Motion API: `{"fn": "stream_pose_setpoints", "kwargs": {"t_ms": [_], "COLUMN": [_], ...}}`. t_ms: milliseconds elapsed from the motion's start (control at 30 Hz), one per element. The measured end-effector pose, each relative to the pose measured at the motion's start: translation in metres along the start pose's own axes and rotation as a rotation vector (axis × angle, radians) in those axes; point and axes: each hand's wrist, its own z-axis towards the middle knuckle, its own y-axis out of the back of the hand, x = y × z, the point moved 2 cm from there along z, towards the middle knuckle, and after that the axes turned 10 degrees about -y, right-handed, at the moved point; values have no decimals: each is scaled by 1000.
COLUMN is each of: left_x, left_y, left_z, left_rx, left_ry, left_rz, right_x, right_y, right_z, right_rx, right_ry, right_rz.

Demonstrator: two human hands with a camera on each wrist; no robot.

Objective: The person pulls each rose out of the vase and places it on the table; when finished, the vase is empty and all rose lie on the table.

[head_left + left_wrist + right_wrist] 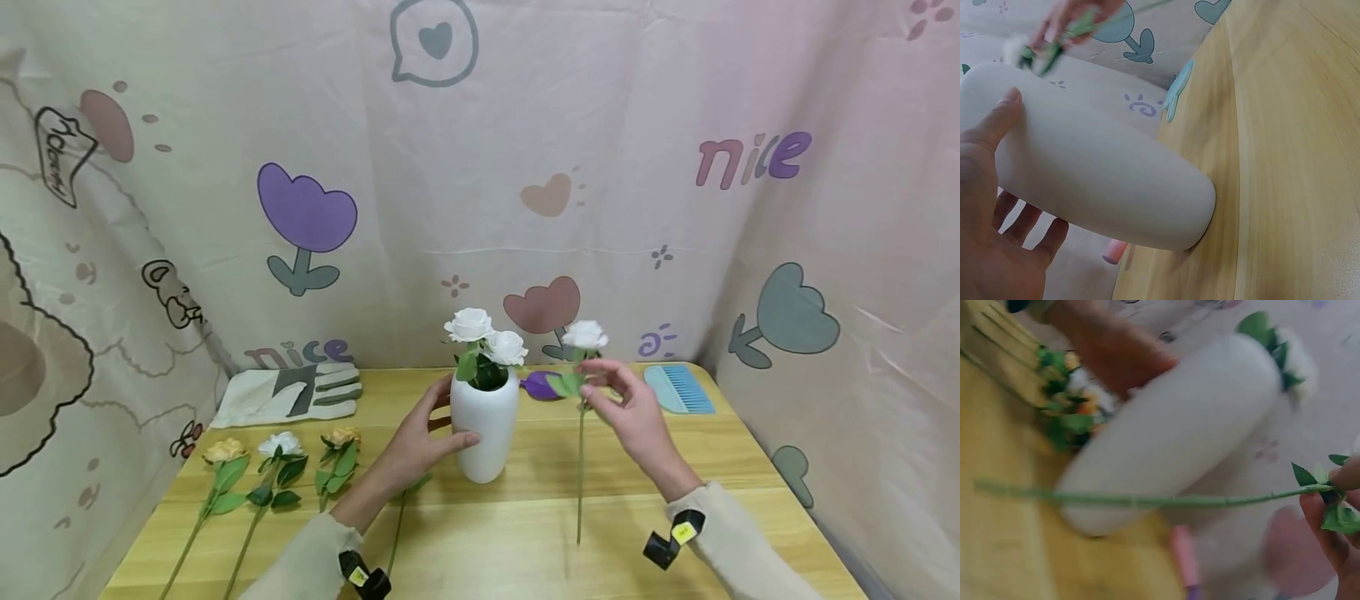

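A white vase (487, 437) stands upright on the table, with two white roses (470, 325) in its mouth. My left hand (418, 446) holds the vase from its left side, thumb across the front and fingers around the back. To the right of the vase, my right hand (633, 412) pinches a white artificial rose (585, 335) just below its bloom. That rose's long green stem (1210, 501) hangs straight down, apart from the vase. In the left wrist view the vase's base (1194, 215) meets the wood.
Yellow roses (225, 451) and a white rose (281, 443) lie on the table at left, with another stem (397, 533) near my left wrist. Behind are a white-grey glove (288, 396), a purple tool head (542, 385) and a light blue comb-like piece (678, 389). A printed cloth (450, 167) hangs behind.
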Motion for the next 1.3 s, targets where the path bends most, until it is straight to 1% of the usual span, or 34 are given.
{"fn": "stream_pose_setpoints", "kwargs": {"t_ms": [167, 267, 400, 500, 567, 700, 800, 933, 1067, 1167, 1300], "left_x": [0, 1, 0, -1, -1, 0, 0, 0, -2, -2, -2], "left_y": [0, 1, 1, 1, 1, 0, 0, -1, 0, 0, 0], "left_z": [0, 1, 1, 1, 2, 3, 3, 3, 2, 1, 1], "left_rx": [-4, -2, 5, 7, 8, 14, 14, 11, 9, 9, 12], "left_ry": [6, 1, -11, -16, -20, -22, -17, -12, -11, -12, -11], "left_rz": [8, 9, 9, 5, 3, -8, -12, -11, -13, -14, -20], "right_x": [-44, -65, -86, -96, -101, -108, -111, -112, -113, -114, -115], "right_y": [-21, -30, -38, -42, -44, -47, -48, -48, -47, -47, -48], "right_z": [-10, -14, -19, -22, -24, -29, -32, -35, -35, -34, -33], "right_rx": [81, 113, 142, 162, 160, 125, 113, 135, 154, 164, 165], "right_ry": [-190, -256, -292, -293, -300, -310, -313, -297, -263, -240, -233], "right_rz": [-47, -82, -123, -157, -181, -241, -292, -358, -408, -427, -432]}}
